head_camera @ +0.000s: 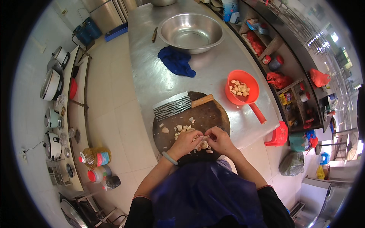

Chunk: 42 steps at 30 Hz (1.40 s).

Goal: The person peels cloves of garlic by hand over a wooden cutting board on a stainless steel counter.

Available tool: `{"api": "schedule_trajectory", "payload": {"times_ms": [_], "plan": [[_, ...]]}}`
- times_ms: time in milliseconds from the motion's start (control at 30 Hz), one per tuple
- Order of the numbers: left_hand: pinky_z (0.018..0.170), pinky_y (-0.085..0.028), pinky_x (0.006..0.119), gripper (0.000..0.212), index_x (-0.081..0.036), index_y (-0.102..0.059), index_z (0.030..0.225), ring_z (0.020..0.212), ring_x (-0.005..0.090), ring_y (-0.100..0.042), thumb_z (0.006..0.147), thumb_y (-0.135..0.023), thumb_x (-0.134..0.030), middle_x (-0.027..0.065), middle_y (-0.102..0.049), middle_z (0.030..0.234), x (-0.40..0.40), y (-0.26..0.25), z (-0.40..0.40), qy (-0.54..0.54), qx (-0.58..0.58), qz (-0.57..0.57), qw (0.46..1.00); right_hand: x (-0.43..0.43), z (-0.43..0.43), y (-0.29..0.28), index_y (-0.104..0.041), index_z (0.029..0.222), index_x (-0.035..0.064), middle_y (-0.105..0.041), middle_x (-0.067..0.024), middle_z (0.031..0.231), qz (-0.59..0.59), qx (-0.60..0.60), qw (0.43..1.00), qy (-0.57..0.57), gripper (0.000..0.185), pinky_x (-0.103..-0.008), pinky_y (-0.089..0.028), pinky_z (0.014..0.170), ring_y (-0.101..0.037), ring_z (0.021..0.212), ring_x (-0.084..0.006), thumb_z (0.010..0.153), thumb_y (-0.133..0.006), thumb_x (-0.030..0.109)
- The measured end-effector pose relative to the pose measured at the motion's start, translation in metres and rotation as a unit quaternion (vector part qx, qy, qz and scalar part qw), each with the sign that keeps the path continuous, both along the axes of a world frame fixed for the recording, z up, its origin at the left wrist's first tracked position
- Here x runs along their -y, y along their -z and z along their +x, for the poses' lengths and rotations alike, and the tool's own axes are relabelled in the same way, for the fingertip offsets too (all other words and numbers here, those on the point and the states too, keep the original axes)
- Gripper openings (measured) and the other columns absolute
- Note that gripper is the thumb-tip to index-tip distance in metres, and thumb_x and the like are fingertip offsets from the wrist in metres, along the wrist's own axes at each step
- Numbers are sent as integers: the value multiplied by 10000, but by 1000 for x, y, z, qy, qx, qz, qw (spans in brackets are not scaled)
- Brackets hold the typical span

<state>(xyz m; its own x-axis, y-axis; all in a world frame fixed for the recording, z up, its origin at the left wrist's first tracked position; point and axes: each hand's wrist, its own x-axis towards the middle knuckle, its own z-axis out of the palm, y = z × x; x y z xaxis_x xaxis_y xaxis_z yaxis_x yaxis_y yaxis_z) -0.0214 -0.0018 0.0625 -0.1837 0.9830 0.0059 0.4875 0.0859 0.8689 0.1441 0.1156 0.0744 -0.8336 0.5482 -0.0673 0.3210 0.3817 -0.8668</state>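
Observation:
Both hands meet over the near part of a round wooden chopping board [205, 116]. My left hand [186, 142] and my right hand [221, 141] pinch a garlic clove [204, 138] between their fingertips; the fingers partly cover it. Garlic cloves [182, 128] lie beside my left hand, and loose garlic skins [203, 146] lie beneath the fingers. Across the far side of the board rests a cleaver [174, 107], its wooden handle pointing right. A red plastic ladle [242, 74] holding several peeled cloves [239, 89] stands on the table to the right of the board.
On the steel table [145, 68] beyond the board are a blue cloth [176, 61], a large metal basin [190, 31] and a small knife [154, 34]. A red stool [278, 134] stands by the table's right corner. Shelves [273, 45] line the right side; rice cookers [52, 145] stand at left.

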Motion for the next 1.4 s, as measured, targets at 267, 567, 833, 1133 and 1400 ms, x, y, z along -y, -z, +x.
{"api": "schedule_trajectory", "payload": {"times_ms": [267, 567, 833, 1133, 1400], "plan": [[719, -484, 403, 159, -38, -645, 962, 807, 339, -621, 886, -585, -164, 145, -631, 846, 12, 3, 6, -17, -9, 53, 998, 8, 5, 16, -587, 1051, 17, -601, -21, 882, -255, -24, 965, 57, 167, -243, -489, 664, -585, 735, -78, 887, -592, 52], [711, -494, 367, 170, -12, -612, 1003, 806, 307, -634, 899, -561, -137, 157, -642, 885, 20, 12, 14, -79, 10, 48, 996, 20, 2, 13, -539, 1161, 18, -633, -42, 948, -370, -61, 926, 42, 224, -236, -509, 718, -624, 806, -92, 948, -559, 84], [627, -456, 250, 224, 2, -582, 1038, 715, 85, -540, 988, -488, -194, -13, -580, 802, 25, 7, 29, -147, 365, -38, 918, 23, -1, 15, -506, 1284, 48, -625, -44, 1031, -409, -79, 909, 28, 332, -215, -485, 693, -634, 823, -94, 959, -543, 102], [619, -480, 315, 191, 7, -580, 962, 700, 131, -591, 959, -522, -175, 46, -607, 787, 24, 22, 27, -157, 15, 61, 986, 29, -4, 24, -544, 1250, 39, -644, -24, 968, -297, -19, 949, 105, 336, -211, -453, 586, -637, 776, -96, 931, -580, 140], [620, -459, 269, 139, -12, -594, 972, 679, 116, -568, 916, -538, -125, 46, -603, 748, 30, 27, 27, -198, 326, -29, 924, 26, -4, 17, -512, 1258, 5, -628, -73, 1030, -421, -13, 902, 92, 323, -263, -525, 796, -646, 915, -148, 940, -537, 60]]}}
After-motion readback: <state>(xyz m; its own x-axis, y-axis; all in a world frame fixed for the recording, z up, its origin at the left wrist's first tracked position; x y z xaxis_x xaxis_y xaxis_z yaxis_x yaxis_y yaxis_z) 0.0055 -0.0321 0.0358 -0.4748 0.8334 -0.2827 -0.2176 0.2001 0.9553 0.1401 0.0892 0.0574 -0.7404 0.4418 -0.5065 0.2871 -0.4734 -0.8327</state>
